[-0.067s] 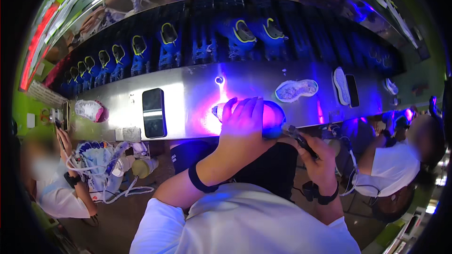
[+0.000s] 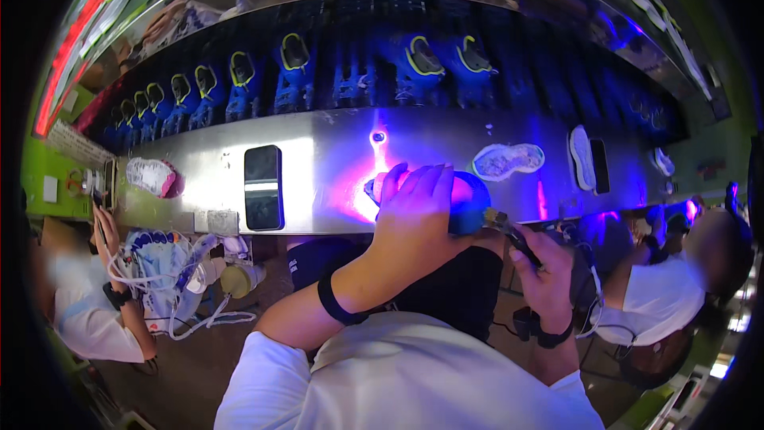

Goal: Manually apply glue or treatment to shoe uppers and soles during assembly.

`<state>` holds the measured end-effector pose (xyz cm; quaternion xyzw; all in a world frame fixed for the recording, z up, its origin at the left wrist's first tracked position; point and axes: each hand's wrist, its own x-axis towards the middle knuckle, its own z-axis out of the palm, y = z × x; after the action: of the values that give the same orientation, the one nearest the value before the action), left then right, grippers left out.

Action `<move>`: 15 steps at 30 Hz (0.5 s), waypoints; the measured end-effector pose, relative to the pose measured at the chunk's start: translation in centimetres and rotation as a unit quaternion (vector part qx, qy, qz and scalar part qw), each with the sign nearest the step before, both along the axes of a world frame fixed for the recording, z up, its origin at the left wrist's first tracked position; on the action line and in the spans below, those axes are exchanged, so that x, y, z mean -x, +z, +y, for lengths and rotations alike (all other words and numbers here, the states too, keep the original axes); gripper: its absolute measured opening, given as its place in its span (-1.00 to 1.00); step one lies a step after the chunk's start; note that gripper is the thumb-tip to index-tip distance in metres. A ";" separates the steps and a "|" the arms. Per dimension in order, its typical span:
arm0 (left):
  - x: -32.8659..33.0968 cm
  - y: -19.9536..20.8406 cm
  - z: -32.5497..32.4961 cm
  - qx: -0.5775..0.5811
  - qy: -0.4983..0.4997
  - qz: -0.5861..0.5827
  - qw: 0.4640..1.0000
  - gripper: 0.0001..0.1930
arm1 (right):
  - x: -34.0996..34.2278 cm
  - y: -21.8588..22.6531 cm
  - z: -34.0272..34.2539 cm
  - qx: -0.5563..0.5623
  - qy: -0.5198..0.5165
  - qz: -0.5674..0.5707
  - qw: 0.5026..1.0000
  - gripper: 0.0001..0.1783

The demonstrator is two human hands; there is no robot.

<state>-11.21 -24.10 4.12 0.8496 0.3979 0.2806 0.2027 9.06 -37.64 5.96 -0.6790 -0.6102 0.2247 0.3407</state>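
A blue shoe [image 2: 471, 205], glowing pink in violet light, lies at the front edge of the metal bench. Over its top is my left hand [image 2: 418, 211], fingers wrapped across it and pressing it against the bench; the hand hides much of the shoe. My right hand [image 2: 547, 271] grips the dark handle of a small brush [image 2: 513, 235]. The pale bristle end points at the shoe's right end, close to it; whether they touch I cannot tell. Right of the shoe on the bench lies a pale shoe sole [image 2: 508, 161].
Behind the metal bench [image 2: 318, 167] runs a dark rack [image 2: 350, 80] with several blue shoes [image 2: 294, 52]. A black phone [image 2: 263, 189], a white-and-pink sole [image 2: 151, 177] and an upright white sole [image 2: 581, 158] rest on the bench. Co-workers sit at left and right.
The whole view has shifted slightly, moving the bench things a little to the right. My right hand and brush sit slightly farther right; both hands keep their holds.
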 end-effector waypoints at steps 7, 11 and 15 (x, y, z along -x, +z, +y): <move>3.4 -0.4 2.0 -0.039 -0.024 0.100 0.994 0.02 | 1.2 -3.0 2.5 -0.067 -0.005 -0.039 0.997 -0.57; 6.1 -0.6 3.1 0.009 -0.054 0.176 0.983 0.07 | 1.5 -4.2 2.8 0.126 -0.058 0.279 0.950 -0.58; 7.7 0.0 2.2 0.041 -0.076 0.089 0.992 0.00 | 0.3 -2.7 3.0 0.088 -0.012 0.230 0.969 -0.57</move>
<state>-18.95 -21.88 4.11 0.8898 0.3599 0.1715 0.2221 8.73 -34.63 3.28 -0.6436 -0.4849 0.4235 0.4138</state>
